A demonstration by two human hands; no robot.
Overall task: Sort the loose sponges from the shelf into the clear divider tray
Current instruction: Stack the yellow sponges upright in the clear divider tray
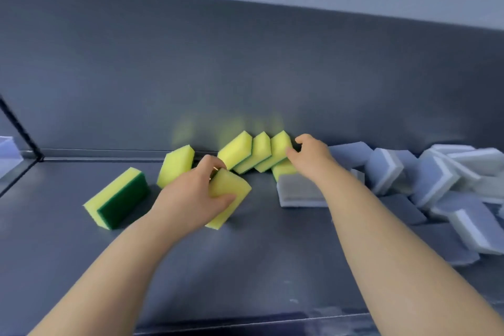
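Observation:
On the grey shelf, my left hand is closed around a yellow sponge near the middle. My right hand touches the right end of a leaning row of three yellow-and-green sponges at the back wall; its fingers curl around the last one, so a firm grip cannot be judged. Another yellow sponge leans at the back left. A yellow sponge with its green pad showing lies to the left. A pile of grey-and-white sponges fills the right side. A clear container's corner shows at far left.
A grey-white sponge lies flat just under my right wrist. The shelf's back wall rises close behind the sponges. A black frame post stands at the left. The shelf's front edge runs along the bottom.

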